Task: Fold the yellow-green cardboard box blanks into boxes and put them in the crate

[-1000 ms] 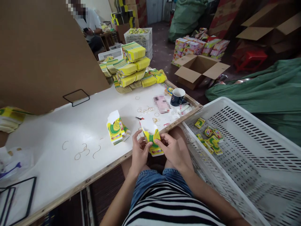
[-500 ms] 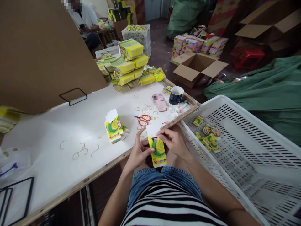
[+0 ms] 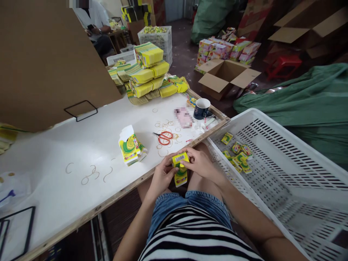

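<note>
Over my lap, at the table's front edge, both hands hold a small yellow and green carton (image 3: 180, 178). My left hand (image 3: 164, 174) grips its left side, thumb across the front panel. My right hand (image 3: 199, 163) pinches the upper right, its thumb on the top flap, which is folded down and shows a barcode. Farther left on the white table (image 3: 81, 145) lies a small stack of flat cartons (image 3: 129, 146) of the same print. Red-handled scissors (image 3: 164, 137) lie beyond my hands among loose rubber bands (image 3: 163, 124).
To my right stands a white perforated crate (image 3: 272, 174) with several small yellow cartons (image 3: 241, 159) inside. A dark mug (image 3: 201, 109) and a pink phone-like object (image 3: 184, 118) rest near the table corner. Bundled yellow cartons (image 3: 149, 70) are piled at the back. Beyond sits a person (image 3: 94, 21).
The carton's white top flap stood up before; now it is folded down over the front, with the barcode showing. My right hand has moved slightly with it. The view has shifted a little.
</note>
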Demonstrator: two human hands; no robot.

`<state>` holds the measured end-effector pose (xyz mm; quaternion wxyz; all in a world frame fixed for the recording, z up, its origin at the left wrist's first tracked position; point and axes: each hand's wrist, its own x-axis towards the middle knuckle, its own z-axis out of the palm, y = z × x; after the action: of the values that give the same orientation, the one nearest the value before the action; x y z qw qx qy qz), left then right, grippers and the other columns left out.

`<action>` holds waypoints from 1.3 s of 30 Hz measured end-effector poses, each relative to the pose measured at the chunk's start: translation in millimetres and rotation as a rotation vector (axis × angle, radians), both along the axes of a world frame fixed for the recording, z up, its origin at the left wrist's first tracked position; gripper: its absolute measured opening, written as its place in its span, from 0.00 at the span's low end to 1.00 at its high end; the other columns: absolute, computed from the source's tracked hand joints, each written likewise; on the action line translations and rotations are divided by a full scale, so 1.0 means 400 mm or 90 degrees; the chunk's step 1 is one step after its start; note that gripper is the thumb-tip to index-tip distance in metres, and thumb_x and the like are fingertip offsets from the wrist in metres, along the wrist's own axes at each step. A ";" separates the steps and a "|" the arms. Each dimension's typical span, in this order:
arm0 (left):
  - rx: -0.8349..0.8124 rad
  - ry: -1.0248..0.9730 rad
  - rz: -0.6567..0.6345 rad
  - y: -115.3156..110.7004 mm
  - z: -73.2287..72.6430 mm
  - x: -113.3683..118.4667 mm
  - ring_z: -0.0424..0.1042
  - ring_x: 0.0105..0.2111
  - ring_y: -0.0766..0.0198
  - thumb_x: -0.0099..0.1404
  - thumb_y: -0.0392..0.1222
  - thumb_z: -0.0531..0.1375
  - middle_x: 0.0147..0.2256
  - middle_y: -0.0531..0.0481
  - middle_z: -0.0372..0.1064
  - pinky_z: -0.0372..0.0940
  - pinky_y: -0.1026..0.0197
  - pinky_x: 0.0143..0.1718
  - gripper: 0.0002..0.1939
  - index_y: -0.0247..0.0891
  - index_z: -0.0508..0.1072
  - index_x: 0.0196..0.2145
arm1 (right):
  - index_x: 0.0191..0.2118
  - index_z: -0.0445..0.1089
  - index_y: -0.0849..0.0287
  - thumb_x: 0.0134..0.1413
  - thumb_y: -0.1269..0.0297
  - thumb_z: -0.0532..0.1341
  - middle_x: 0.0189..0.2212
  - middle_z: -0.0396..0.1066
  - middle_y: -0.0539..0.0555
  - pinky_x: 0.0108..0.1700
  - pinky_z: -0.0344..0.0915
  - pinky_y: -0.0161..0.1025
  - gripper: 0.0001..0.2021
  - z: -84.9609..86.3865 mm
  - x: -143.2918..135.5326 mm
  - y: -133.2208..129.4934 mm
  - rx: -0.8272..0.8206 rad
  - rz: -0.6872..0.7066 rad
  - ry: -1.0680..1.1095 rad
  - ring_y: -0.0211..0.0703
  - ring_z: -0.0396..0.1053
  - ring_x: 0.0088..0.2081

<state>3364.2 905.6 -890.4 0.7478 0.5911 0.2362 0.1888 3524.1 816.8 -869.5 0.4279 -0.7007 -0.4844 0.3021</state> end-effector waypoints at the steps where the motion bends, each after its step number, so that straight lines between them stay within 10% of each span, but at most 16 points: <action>1: -0.009 -0.004 0.000 0.000 0.001 0.001 0.76 0.42 0.56 0.60 0.41 0.64 0.47 0.41 0.73 0.71 0.56 0.43 0.26 0.39 0.64 0.55 | 0.45 0.70 0.56 0.50 0.67 0.62 0.23 0.70 0.46 0.27 0.57 0.33 0.14 0.000 -0.001 0.002 -0.015 -0.006 -0.045 0.37 0.64 0.23; 12: -0.036 -0.001 0.023 0.002 0.009 0.005 0.76 0.40 0.56 0.57 0.43 0.67 0.46 0.40 0.74 0.72 0.59 0.40 0.28 0.37 0.64 0.54 | 0.47 0.68 0.55 0.49 0.68 0.64 0.22 0.69 0.48 0.28 0.55 0.35 0.17 0.014 -0.021 0.012 -0.097 -0.044 -0.233 0.44 0.68 0.26; 23: -0.022 -0.026 0.030 -0.005 0.003 0.025 0.77 0.38 0.56 0.57 0.41 0.67 0.43 0.42 0.76 0.73 0.58 0.37 0.26 0.38 0.65 0.51 | 0.40 0.73 0.58 0.54 0.56 0.62 0.36 0.75 0.55 0.33 0.68 0.37 0.12 -0.061 -0.007 -0.001 0.128 -0.083 0.252 0.43 0.71 0.33; 31: 0.699 0.173 0.351 0.122 0.050 -0.102 0.58 0.62 0.49 0.61 0.42 0.63 0.59 0.39 0.62 0.52 0.41 0.63 0.25 0.39 0.66 0.56 | 0.43 0.74 0.62 0.55 0.57 0.62 0.42 0.72 0.63 0.44 0.65 0.49 0.15 0.013 0.137 -0.109 0.243 -0.527 -0.356 0.53 0.66 0.43; 39: 0.723 0.402 0.298 0.216 0.013 -0.206 0.71 0.52 0.52 0.63 0.39 0.60 0.52 0.41 0.71 0.67 0.50 0.54 0.15 0.38 0.74 0.49 | 0.39 0.74 0.60 0.57 0.53 0.58 0.32 0.74 0.56 0.34 0.65 0.39 0.16 -0.057 0.046 -0.043 0.143 -0.330 -0.061 0.42 0.66 0.28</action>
<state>3281.7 992.0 -885.3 0.1573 0.8514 0.4285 0.2585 3542.4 799.5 -892.2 0.5423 -0.7631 -0.3390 0.0937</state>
